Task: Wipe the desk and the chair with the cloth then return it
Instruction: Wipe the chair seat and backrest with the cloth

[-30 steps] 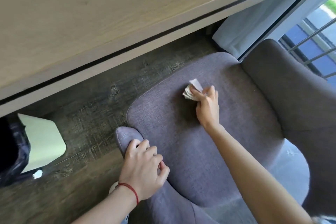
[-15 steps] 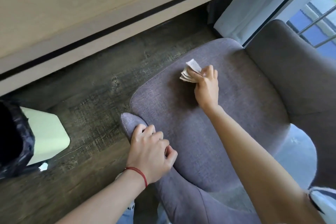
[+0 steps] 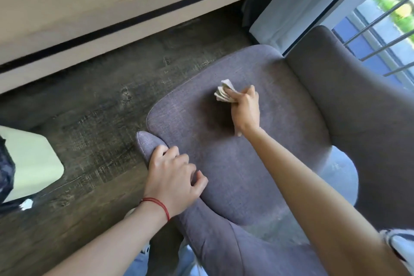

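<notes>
A grey fabric chair [image 3: 280, 132] fills the centre and right of the view. My right hand [image 3: 245, 110] is closed around a crumpled pale cloth [image 3: 224, 93] and presses it on the front middle of the seat. My left hand [image 3: 173, 175], with a red string at the wrist, grips the chair's left armrest [image 3: 146, 143] from above. The light wooden desk [image 3: 78, 6] runs across the top of the view, its front edge above the floor.
Dark wood-plank floor [image 3: 89, 123] lies between desk and chair. A pale bin with a black liner [image 3: 29, 161] stands at the left edge. A white curtain [image 3: 298, 6] and a window with railing [image 3: 380, 29] are at the upper right.
My right hand with the cloth has stayed on the front middle of the seat, shifting only slightly. My left hand keeps its hold on the armrest. The camera view has shifted.
</notes>
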A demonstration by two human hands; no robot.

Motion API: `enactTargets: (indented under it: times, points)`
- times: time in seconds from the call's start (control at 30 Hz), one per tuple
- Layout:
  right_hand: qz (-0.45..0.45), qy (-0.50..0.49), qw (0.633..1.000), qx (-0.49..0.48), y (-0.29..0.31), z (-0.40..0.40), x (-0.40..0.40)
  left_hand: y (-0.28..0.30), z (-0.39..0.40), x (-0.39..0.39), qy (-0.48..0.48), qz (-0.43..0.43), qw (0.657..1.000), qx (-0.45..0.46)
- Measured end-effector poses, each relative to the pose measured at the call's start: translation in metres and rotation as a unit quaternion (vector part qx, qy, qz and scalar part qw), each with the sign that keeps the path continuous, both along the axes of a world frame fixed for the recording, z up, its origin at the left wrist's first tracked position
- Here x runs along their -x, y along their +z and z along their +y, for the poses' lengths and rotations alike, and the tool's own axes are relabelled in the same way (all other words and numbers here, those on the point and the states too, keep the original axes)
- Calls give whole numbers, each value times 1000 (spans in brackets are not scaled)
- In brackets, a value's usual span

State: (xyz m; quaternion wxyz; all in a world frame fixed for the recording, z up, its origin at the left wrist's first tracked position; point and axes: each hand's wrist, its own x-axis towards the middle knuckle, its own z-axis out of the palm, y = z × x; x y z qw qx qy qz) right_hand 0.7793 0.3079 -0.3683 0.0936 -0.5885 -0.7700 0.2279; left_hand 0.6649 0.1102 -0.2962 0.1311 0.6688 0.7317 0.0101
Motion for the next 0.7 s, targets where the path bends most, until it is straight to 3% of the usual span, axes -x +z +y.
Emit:
enactTargets:
  times: [0.07,0.13,0.23,0.33,0.43,0.5,0.53,0.6,0.67,0.7]
  points:
    - [-25,-79,996,13,-8,8,8,-2,0,-1,1,-2,1000,-4]
    - [-78,-79,993,40,-18,-19,13,-4,-1,-1,3,-4,1000,0]
    - [-141,55,987,46,-23,-74,-4,-3,-1,0,1,-1,1000,9]
    - [-176,129,975,28,-9,-66,-28,2,-3,0,2,-5,1000,20]
    - [-143,-2,989,-39,0,-11,-18,1,-1,1,1,-14,1000,15]
    - [-128,-112,985,-18,-4,6,-2,-1,-1,1,-1,-11,1000,5]
    - [-128,-118,985,11,-9,2,6,-2,-1,1,-1,-10,1000,3]
    - [-115,4,993,12,-24,-26,16,-2,-1,0,-2,-13,1000,-1]
    - [-109,162,981,6,-28,-46,7,-2,-1,2,-3,-14,1000,0]
    - [-105,197,975,14,-27,-38,-2,-2,-1,2,-3,-14,1000,1]
